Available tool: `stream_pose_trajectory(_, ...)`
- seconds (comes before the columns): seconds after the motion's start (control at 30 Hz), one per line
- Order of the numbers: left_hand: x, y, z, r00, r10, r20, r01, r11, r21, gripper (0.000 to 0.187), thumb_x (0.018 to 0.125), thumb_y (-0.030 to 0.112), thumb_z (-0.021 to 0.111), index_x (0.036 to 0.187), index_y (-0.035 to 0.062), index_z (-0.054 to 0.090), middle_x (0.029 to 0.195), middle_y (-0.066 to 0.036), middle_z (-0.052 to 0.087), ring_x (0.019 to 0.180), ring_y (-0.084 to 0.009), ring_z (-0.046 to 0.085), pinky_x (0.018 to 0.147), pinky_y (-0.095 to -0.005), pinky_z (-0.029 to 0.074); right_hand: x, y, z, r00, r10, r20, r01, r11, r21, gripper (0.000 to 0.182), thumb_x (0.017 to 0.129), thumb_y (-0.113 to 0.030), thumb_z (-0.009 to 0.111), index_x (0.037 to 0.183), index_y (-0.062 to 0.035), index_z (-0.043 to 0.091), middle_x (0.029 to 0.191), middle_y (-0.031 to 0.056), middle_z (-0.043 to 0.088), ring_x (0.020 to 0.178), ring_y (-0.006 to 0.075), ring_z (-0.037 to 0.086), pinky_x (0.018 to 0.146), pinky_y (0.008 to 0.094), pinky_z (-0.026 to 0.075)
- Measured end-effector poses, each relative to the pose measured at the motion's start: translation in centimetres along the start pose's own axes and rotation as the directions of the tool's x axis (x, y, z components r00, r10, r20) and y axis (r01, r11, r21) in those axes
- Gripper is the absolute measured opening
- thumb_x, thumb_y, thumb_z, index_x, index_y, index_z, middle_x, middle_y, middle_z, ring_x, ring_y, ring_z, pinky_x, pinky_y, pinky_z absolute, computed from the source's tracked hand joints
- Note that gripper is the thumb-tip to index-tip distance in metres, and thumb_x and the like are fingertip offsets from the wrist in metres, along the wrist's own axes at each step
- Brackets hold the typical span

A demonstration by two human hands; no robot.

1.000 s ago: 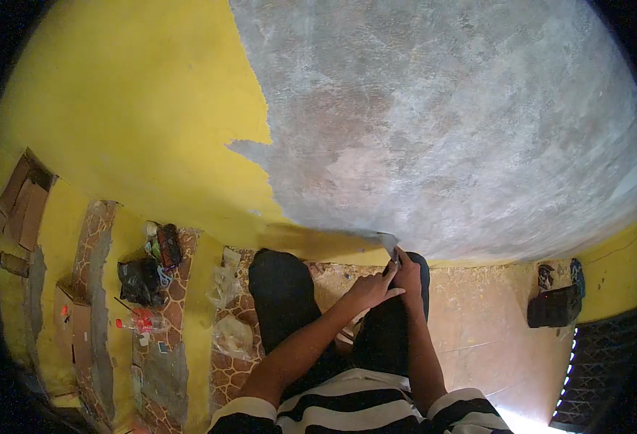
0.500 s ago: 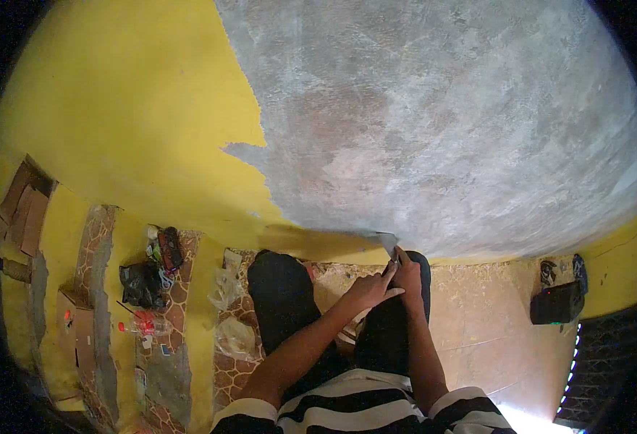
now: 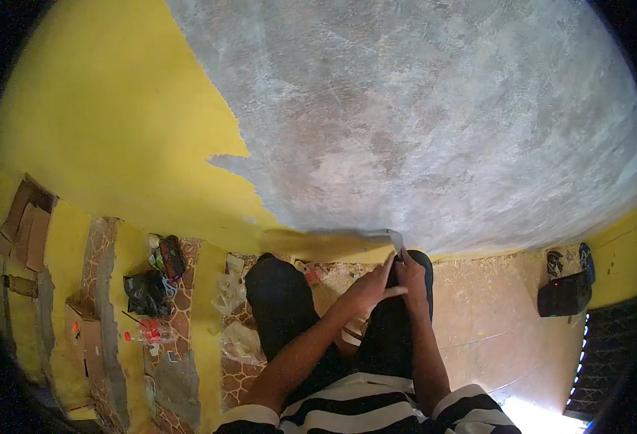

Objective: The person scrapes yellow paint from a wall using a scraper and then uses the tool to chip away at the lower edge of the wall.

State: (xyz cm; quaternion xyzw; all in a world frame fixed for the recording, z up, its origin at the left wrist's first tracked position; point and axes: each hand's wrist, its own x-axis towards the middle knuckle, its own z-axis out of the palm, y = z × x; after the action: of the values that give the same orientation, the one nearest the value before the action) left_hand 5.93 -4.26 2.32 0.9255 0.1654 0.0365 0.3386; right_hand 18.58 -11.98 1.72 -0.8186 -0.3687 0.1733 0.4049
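Observation:
My right hand [image 3: 411,281] is closed round a putty knife, its metal blade [image 3: 396,239] pointing up at the foot of the wall. My left hand [image 3: 367,289] comes in from the left with fingers stretched and thumb apart, fingertips right at the knife's lower part. Both hands are above my right knee. Ahead rises the wall, yellow paint [image 3: 130,116] on the left and bare grey plaster [image 3: 376,130] across the middle and right. A ragged edge divides the two, and a yellow strip runs along the bottom.
Tiled steps on the left hold a black plastic bag [image 3: 146,293], a plastic bottle [image 3: 152,333], and a cardboard box [image 3: 83,336]. Clear plastic bags [image 3: 240,342] lie beside my left leg. A black box [image 3: 564,295] stands at right, near a dark metal gate [image 3: 615,354].
My left fingers have moved up a little along the putty knife, which has shifted slightly right. The view has turned a little, so the paint edge sits farther left.

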Motion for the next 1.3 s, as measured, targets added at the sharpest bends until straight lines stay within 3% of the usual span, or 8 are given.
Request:
stream_pose_trajectory(0.1, 0.7, 0.7, -2.3, 0.905, -0.337, 0.261, 0.418, 0.823, -0.385, 0.083, 0.094, 0.054, 0.041, 0.145, -0.0019, 0.006, 0.134, -0.034, 0.039, 0.121, -0.0420, 0.046, 0.101, -0.0439, 0.039, 0.6, 0.3, 0.5, 0.998, 0.015, 0.059, -0.016, 1.000, 0.027, 0.044, 0.084, -0.011, 0.054, 0.123, 0.0073, 0.051, 0.073, 0.0301, 0.056, 0.065, 0.0401, 0.060, 0.055, 0.0413, 0.045)
stream_pose_trajectory(0.2, 1.0, -1.8, 2.3, 0.991, -0.135, 0.010, 0.131, 0.937, -0.323, 0.080, 0.095, 0.053, 0.036, 0.138, -0.0119, 0.017, 0.120, -0.039, 0.048, 0.113, -0.0446, 0.050, 0.096, -0.0441, 0.041, 0.8, 1.9, 1.7, 1.000, 0.021, -0.023, -0.022, 0.999, -0.043, 0.040, 0.083, -0.010, 0.054, 0.118, 0.0085, 0.054, 0.073, 0.0307, 0.055, 0.066, 0.0397, 0.061, 0.055, 0.0402, 0.045)
stream_pose_trajectory(0.63, 1.0, -1.2, 3.0, 0.976, -0.156, -0.151, 0.123, 0.970, -0.210, 0.046, 0.098, 0.038, 0.033, 0.109, -0.0037, 0.051, 0.091, -0.029, 0.061, 0.087, -0.0444, 0.059, 0.077, -0.0506, 0.048, 3.4, 8.5, 4.2, 0.978, -0.144, 0.152, 0.190, 0.915, -0.355, 0.025, 0.076, -0.011, 0.054, 0.090, 0.0073, 0.063, 0.083, 0.0294, 0.061, 0.081, 0.0431, 0.061, 0.070, 0.0470, 0.049)
stream_pose_trajectory(0.77, 1.1, -1.2, 2.8, 0.972, -0.181, -0.148, 0.137, 0.954, -0.265, 0.043, 0.098, 0.035, 0.035, 0.107, -0.0035, 0.052, 0.093, -0.030, 0.061, 0.089, -0.0447, 0.059, 0.077, -0.0507, 0.048, 3.7, 5.8, 3.4, 0.994, -0.008, 0.112, 0.056, 0.901, -0.430, 0.020, 0.078, -0.014, 0.060, 0.086, 0.0043, 0.059, 0.080, 0.0247, 0.064, 0.077, 0.0409, 0.064, 0.068, 0.0463, 0.053)
stream_pose_trajectory(0.97, 2.7, 1.2, 3.1, 0.969, -0.247, -0.005, 0.237, 0.935, -0.262, 0.051, 0.096, 0.043, 0.038, 0.114, -0.0035, 0.047, 0.102, -0.031, 0.059, 0.093, -0.0449, 0.058, 0.077, -0.0505, 0.048, 1.9, 4.6, 0.1, 0.995, -0.093, 0.048, 0.098, 0.990, -0.106, 0.035, 0.080, -0.015, 0.056, 0.107, 0.0078, 0.061, 0.084, 0.0261, 0.065, 0.076, 0.0369, 0.065, 0.068, 0.0397, 0.052)
stream_pose_trajectory(1.0, 3.0, 1.9, 3.7, 0.980, -0.178, -0.091, 0.145, 0.945, -0.294, 0.055, 0.095, 0.047, 0.038, 0.117, -0.0034, 0.045, 0.104, -0.031, 0.058, 0.093, -0.0446, 0.059, 0.077, -0.0504, 0.048, 1.9, 5.9, -0.2, 0.996, 0.016, 0.093, -0.031, 0.987, 0.160, 0.036, 0.083, -0.013, 0.055, 0.113, 0.0053, 0.059, 0.084, 0.0195, 0.066, 0.071, 0.0292, 0.064, 0.064, 0.0350, 0.051)
stream_pose_trajectory(1.13, 3.5, 3.5, 4.9, 1.000, -0.026, -0.015, 0.023, 0.987, -0.158, 0.065, 0.093, 0.053, 0.041, 0.126, -0.0030, 0.041, 0.105, -0.028, 0.057, 0.092, -0.0427, 0.060, 0.076, -0.0509, 0.050, 1.1, 9.2, -3.1, 0.960, 0.217, 0.179, -0.279, 0.654, 0.703, 0.039, 0.089, -0.011, 0.052, 0.126, -0.0006, 0.054, 0.077, 0.0020, 0.061, 0.062, 0.0105, 0.055, 0.054, 0.0226, 0.046)
stream_pose_trajectory(1.3, 3.5, 2.2, 6.9, 0.944, 0.143, 0.298, -0.155, 0.988, 0.015, 0.066, 0.087, 0.052, 0.052, 0.136, 0.0095, 0.038, 0.096, -0.020, 0.063, 0.090, -0.0376, 0.063, 0.073, -0.0485, 0.052, -2.4, 7.4, -8.7, 0.926, 0.341, 0.164, -0.323, 0.488, 0.811, 0.033, 0.093, -0.018, 0.048, 0.124, -0.0076, 0.050, 0.062, 0.0002, 0.051, 0.040, 0.0089, 0.043, 0.032, 0.0214, 0.034)
